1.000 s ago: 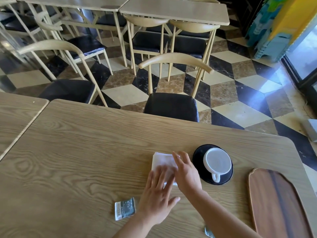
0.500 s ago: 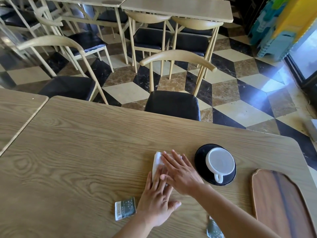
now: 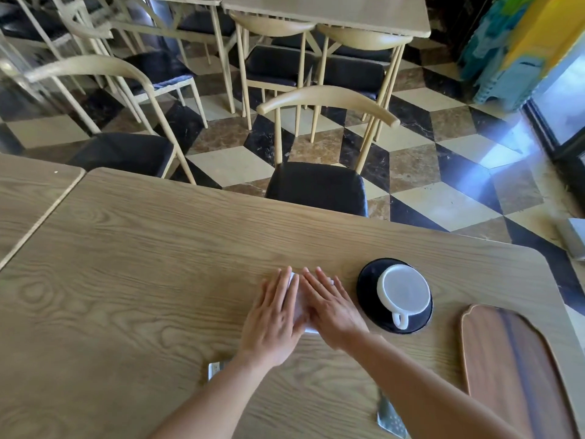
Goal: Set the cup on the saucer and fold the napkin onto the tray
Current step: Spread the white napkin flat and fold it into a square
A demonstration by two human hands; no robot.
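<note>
A white cup point(image 3: 405, 291) stands on a black saucer point(image 3: 367, 289) on the wooden table, its handle pointing toward me. Just left of the saucer lies a white napkin point(image 3: 298, 307), narrow and almost hidden under my hands. My left hand point(image 3: 272, 318) and my right hand point(image 3: 332, 308) lie flat side by side on it, palms down and fingers stretched forward, gripping nothing. A dark wooden tray point(image 3: 512, 369) sits at the table's right near corner with nothing on it.
A small printed packet point(image 3: 216, 368) peeks out beside my left wrist, and another packet point(image 3: 391, 419) lies under my right forearm. A black-seated chair point(image 3: 316, 185) stands at the table's far edge. A second table point(image 3: 28, 191) adjoins on the left.
My left hand slid forward onto the napkin and now lies level with my right hand. The napkin went from a wide square to a narrow strip, now mostly covered.
</note>
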